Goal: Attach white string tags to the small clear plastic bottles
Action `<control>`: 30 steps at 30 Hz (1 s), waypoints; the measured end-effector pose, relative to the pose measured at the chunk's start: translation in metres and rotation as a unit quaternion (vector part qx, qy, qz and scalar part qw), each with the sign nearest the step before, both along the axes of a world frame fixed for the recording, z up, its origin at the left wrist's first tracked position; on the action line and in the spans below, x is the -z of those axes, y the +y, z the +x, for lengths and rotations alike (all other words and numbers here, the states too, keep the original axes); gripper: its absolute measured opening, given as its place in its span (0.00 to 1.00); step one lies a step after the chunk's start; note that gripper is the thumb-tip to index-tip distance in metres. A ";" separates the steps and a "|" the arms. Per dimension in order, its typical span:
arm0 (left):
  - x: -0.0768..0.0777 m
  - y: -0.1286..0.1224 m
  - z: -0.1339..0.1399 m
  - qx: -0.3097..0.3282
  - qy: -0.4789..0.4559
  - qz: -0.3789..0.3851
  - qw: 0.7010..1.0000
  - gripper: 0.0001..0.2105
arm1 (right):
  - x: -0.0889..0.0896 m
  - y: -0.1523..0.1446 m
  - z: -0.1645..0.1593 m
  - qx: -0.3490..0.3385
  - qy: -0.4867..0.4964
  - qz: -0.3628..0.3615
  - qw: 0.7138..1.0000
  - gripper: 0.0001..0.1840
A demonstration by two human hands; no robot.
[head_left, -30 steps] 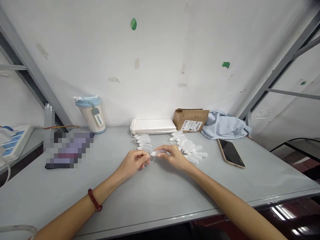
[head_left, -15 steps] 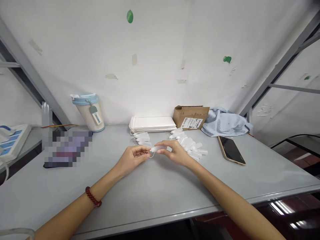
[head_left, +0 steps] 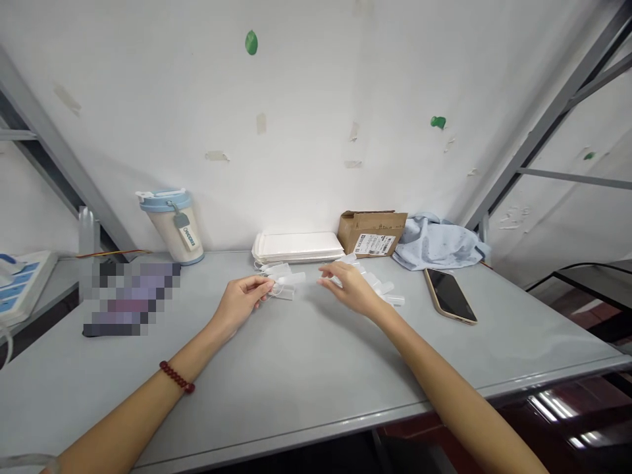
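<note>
My left hand (head_left: pixel 241 298) pinches the narrow end of a small translucent white plastic tag (head_left: pixel 291 279) with a thin white string looped at that end. Beneath and behind it lie several similar tags (head_left: pixel 284 294) in a left group, partly covered by the held one. My right hand (head_left: pixel 347 283) hovers with thumb and fingers apart and nothing between them. It is beside a loose heap of more white tags (head_left: pixel 382 288), some of which it hides.
Along the wall stand a blue-lidded cup (head_left: pixel 172 227), a stack of white flat packets (head_left: pixel 299 245), a cardboard box (head_left: pixel 372 234) and a light blue cloth (head_left: pixel 439 243). A phone (head_left: pixel 450 296) lies at right, a blurred purple item (head_left: pixel 131 296) at left, and a power strip (head_left: pixel 24 283) far left.
My right hand has let go of the tag and opened, moving slightly right. My left hand has carried the tag left, over the left group. The camera view has shifted a little.
</note>
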State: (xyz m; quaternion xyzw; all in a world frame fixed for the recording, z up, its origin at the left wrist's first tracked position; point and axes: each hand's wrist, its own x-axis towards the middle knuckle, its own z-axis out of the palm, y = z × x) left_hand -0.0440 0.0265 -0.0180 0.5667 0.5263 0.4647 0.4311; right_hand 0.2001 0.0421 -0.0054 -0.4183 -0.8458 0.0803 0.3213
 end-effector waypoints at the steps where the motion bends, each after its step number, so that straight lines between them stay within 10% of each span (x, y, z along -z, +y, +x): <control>1: 0.002 0.002 -0.002 -0.019 0.001 -0.001 1.000 0.13 | 0.000 0.005 0.006 0.027 -0.015 0.023 0.999 0.12; 14: 0.002 0.006 -0.004 -0.064 -0.043 -0.068 0.995 0.17 | -0.015 0.013 0.037 0.172 -0.192 -0.052 0.965 0.18; 30: 0.008 0.007 -0.004 -0.102 -0.005 -0.059 0.993 0.18 | -0.016 0.009 0.043 0.142 -0.252 -0.127 0.949 0.21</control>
